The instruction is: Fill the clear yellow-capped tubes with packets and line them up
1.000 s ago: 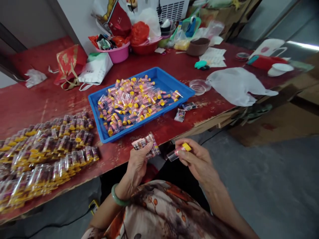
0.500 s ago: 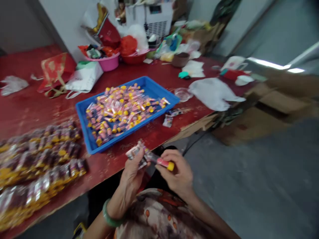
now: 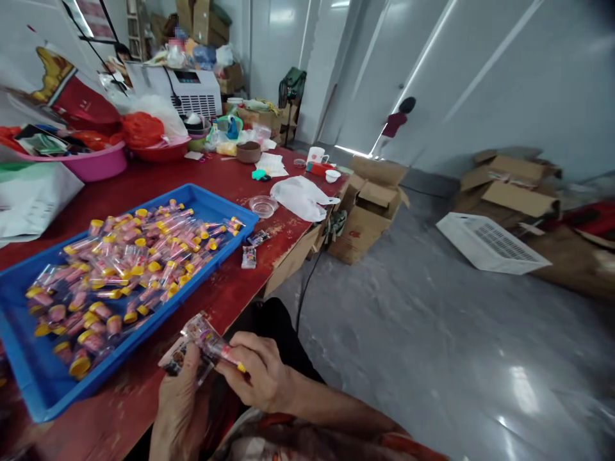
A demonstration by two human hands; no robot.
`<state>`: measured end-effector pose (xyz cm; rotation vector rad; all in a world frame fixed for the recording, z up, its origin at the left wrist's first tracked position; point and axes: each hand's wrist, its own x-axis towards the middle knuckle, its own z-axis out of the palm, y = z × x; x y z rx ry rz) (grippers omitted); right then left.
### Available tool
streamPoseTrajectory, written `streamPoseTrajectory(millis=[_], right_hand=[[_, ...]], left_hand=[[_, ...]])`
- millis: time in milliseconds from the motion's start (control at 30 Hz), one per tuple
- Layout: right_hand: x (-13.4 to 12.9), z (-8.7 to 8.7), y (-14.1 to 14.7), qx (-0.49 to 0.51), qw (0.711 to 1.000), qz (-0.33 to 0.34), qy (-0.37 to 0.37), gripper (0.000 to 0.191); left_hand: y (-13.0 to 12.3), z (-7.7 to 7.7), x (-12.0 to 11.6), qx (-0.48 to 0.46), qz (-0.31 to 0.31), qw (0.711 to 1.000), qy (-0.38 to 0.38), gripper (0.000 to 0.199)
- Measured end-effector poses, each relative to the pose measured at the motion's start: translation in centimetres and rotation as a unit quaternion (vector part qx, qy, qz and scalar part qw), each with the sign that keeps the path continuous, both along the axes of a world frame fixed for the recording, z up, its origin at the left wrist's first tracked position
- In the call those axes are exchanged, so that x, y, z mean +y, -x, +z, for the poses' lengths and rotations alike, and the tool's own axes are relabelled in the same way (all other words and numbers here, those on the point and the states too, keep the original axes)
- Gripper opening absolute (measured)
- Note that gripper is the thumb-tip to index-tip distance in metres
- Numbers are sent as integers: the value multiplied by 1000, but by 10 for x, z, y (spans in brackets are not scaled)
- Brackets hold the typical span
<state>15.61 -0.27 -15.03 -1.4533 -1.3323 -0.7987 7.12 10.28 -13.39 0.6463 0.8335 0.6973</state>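
My left hand (image 3: pixel 177 400) pinches a few small printed plastic wrappers (image 3: pixel 173 357) between thumb and fingers, over the table's front edge. My right hand (image 3: pixel 263 374) grips a small clear tube (image 3: pixel 223 351) with pink contents and a yellow cap. The tube's far end lies at or inside a wrapper in my left hand; the exact overlap is hard to make out. Right fingers cover much of the cap. Beside my hands, a blue tray (image 3: pixel 209 203) holds many similar tubes (image 3: pixel 134 256) lying loose.
Two small packets (image 3: pixel 248 257) lie right of the tray on the red table (image 3: pixel 269 250). Farther back are a clear round dish (image 3: pixel 263 206), a white plastic bag (image 3: pixel 305 197) and a pink basin (image 3: pixel 98 163). Cardboard boxes (image 3: pixel 358 234) and a white crate (image 3: pixel 490 246) stand on the floor.
My view has swung to the right, so the table appears shifted left. Less of the tube and its yellow cap shows between my hands than before.
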Motion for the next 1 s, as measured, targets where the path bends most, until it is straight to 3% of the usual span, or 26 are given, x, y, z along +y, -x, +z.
streamPoseTrajectory(millis=[100, 233, 300, 500, 700, 833, 1000], right_hand=[[0, 2, -2, 19, 999, 25, -1, 27], [-7, 9, -5, 67, 983, 159, 57, 32], [-9, 11, -6, 103, 975, 186, 67, 31], [-9, 15, -12, 304, 931, 198, 34, 32], [-11, 21, -12, 425, 878, 194, 104, 29], [-10, 18, -11, 435, 876, 174, 112, 27], [-8, 19, -11, 375, 900, 203, 95, 27]], left_hand=[[0, -1, 2, -4, -23, 1000, -4, 29], [0, 4, 2, 8, -39, 999, 17, 28], [0, 6, 0, 4, -35, 999, 25, 30], [1, 11, -17, -23, -111, 993, 23, 46], [4, 12, -32, -63, -137, 989, -15, 42], [5, 7, -30, -56, -148, 987, -2, 38], [4, 17, -26, -49, -136, 989, 18, 39]])
